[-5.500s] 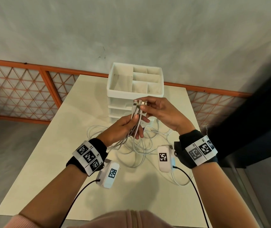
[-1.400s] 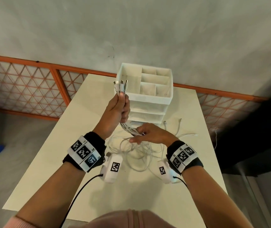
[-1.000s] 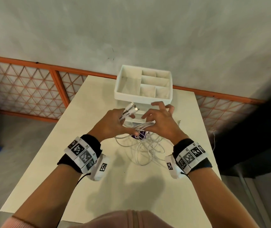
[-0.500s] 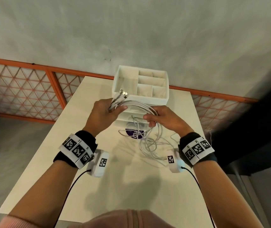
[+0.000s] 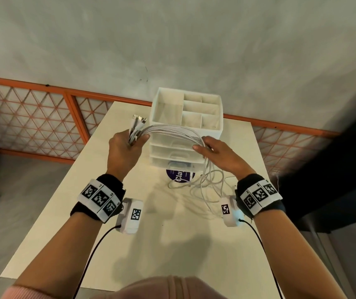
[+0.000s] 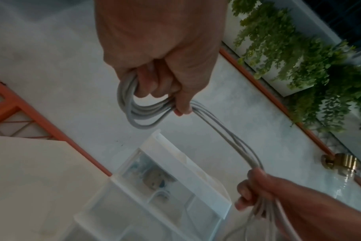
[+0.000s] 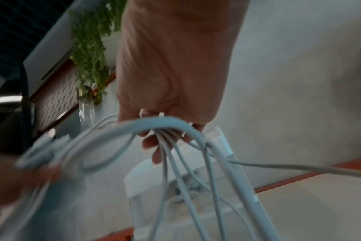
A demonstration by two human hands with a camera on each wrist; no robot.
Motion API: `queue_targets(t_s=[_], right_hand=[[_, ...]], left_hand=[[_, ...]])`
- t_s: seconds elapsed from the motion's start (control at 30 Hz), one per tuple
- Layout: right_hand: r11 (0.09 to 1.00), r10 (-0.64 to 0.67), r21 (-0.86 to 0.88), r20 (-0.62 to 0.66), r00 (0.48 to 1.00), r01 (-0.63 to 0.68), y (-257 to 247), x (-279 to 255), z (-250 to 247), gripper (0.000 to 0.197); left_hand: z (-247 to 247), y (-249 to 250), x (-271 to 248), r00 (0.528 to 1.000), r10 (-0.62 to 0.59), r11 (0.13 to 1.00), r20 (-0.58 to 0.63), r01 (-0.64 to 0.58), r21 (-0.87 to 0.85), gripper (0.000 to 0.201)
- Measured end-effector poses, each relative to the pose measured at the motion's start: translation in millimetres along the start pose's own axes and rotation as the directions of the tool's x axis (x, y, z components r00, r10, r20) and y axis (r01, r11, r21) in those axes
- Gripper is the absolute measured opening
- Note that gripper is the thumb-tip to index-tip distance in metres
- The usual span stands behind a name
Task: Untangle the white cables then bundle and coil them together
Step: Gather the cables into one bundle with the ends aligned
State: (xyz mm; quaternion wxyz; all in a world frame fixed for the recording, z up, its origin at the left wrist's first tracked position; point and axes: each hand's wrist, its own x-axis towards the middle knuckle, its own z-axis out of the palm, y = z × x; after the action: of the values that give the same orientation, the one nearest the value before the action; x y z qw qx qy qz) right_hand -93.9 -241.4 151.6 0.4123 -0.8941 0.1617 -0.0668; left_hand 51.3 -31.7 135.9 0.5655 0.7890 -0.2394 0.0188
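Observation:
Several white cables [image 5: 172, 129] run as one bundle between my hands, above the table. My left hand [image 5: 127, 145] grips the bundle near its plug ends [image 5: 138, 121], which stick up past the fist; in the left wrist view a small loop of the cables [image 6: 134, 112] curls round the fingers. My right hand [image 5: 211, 152] holds the same bundle further along, fingers curled over the strands [image 7: 169, 130]. Below the right hand the loose cable tails [image 5: 205, 186] hang down and lie in loops on the table.
A white drawer organiser [image 5: 186, 126] with open top compartments stands at the table's far middle, just behind the cables. A round purple-labelled lid [image 5: 180, 175] lies in front of it. The cream table [image 5: 151, 244] ends at an orange lattice railing [image 5: 32, 124].
My hands have moved apart, so the bundle between them is stretched into a longer arc. The left hand with the plug ends has shifted left; more cable is lifted off the table.

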Motion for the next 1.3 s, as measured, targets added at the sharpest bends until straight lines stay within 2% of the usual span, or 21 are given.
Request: queue_targets(t_s=[0.13, 0.2, 0.3, 0.37, 0.47, 0.57, 0.6, 0.67, 0.73, 0.77, 0.8, 0.83, 0.9, 0.97, 1.07, 1.13, 1.2, 1.3], right_hand=[[0.981, -0.06, 0.191, 0.088, 0.994, 0.042, -9, -9, -5, 0.023], [0.964, -0.056, 0.263, 0.051, 0.997, 0.041, -14, -11, 0, 0.032], [0.931, 0.04, 0.364, -0.014, 0.999, -0.032, -18, -13, 8, 0.053], [0.944, 0.084, 0.323, -0.035, 0.996, -0.068, -14, -14, 12, 0.051], [0.993, 0.074, 0.1, -0.034, 0.997, -0.07, -4, -14, 17, 0.042], [0.997, 0.066, -0.05, 0.003, 0.998, -0.065, -2, -15, 22, 0.039], [0.996, 0.05, -0.071, 0.019, 0.999, -0.049, -4, -15, 25, 0.039], [0.998, 0.001, -0.058, 0.057, 0.998, 0.003, -13, -14, 31, 0.04], [0.999, -0.045, 0.025, 0.093, 0.995, 0.043, -25, -14, 34, 0.04], [0.997, -0.049, 0.072, 0.105, 0.993, 0.041, -31, -15, 34, 0.041], [0.992, -0.048, 0.121, 0.112, 0.992, 0.035, -35, -15, 33, 0.041], [0.985, -0.053, 0.167, 0.116, 0.992, 0.033, -37, -16, 31, 0.042], [0.977, -0.072, 0.207, 0.116, 0.991, 0.046, -34, -18, 27, 0.037], [0.985, -0.07, 0.167, 0.135, 0.988, 0.047, -26, -20, 24, 0.027], [0.998, 0.026, 0.046, 0.141, 0.99, -0.032, -3, -22, 24, 0.038], [0.994, 0.082, 0.064, 0.073, 0.994, -0.087, 7, -24, 27, 0.046], [0.993, 0.09, 0.079, -0.021, 0.996, -0.088, 13, -26, 29, 0.049], [0.98, 0.062, 0.194, -0.113, 0.992, -0.04, 15, -30, 28, 0.024]], left_hand=[[4, -14, -6, 0.978, -0.175, 0.983, 0.113, 0.167, 0.074, 0.025], [8, -19, -11, 0.954, -0.238, 0.967, 0.183, 0.215, 0.139, 0.02], [12, -23, -19, 0.896, -0.333, 0.937, 0.294, 0.28, 0.21, 0.019], [10, -22, -21, 0.88, -0.357, 0.931, 0.313, 0.308, 0.195, 0.022], [6, -15, -23, 0.909, -0.267, 0.962, 0.319, 0.271, 0.032, 0.035], [5, 1, -25, 0.942, -0.074, 0.977, 0.326, 0.134, -0.165, 0.042], [6, 7, -26, 0.934, -0.025, 0.977, 0.357, 0.097, -0.187, 0.044], [11, 18, -31, 0.881, 0.038, 0.979, 0.472, 0.063, -0.195, 0.044], [18, 19, -35, 0.812, 0.073, 0.978, 0.579, 0.054, -0.199, 0.032], [21, 17, -36, 0.801, 0.072, 0.982, 0.595, 0.048, -0.184, 0.021], [23, 14, -36, 0.804, 0.061, 0.988, 0.592, 0.038, -0.153, 0.011], [24, 13, -36, 0.814, 0.052, 0.993, 0.578, 0.022, -0.12, 0.009], [23, 12, -34, 0.845, 0.05, 0.999, 0.532, -0.033, -0.043, 0.022], [19, 15, -28, 0.901, 0.079, 0.996, 0.426, -0.091, 0.007, 0.018], [11, 23, -18, 0.957, 0.136, 0.988, 0.256, -0.148, 0.031, 0.01], [8, 27, -14, 0.968, 0.158, 0.983, 0.197, -0.172, 0.056, 0.013], [6, 31, -13, 0.978, 0.165, 0.981, 0.127, -0.176, 0.082, 0.017], [5, 32, -11, 0.988, 0.142, 0.985, 0.064, -0.147, 0.093, 0.019]])
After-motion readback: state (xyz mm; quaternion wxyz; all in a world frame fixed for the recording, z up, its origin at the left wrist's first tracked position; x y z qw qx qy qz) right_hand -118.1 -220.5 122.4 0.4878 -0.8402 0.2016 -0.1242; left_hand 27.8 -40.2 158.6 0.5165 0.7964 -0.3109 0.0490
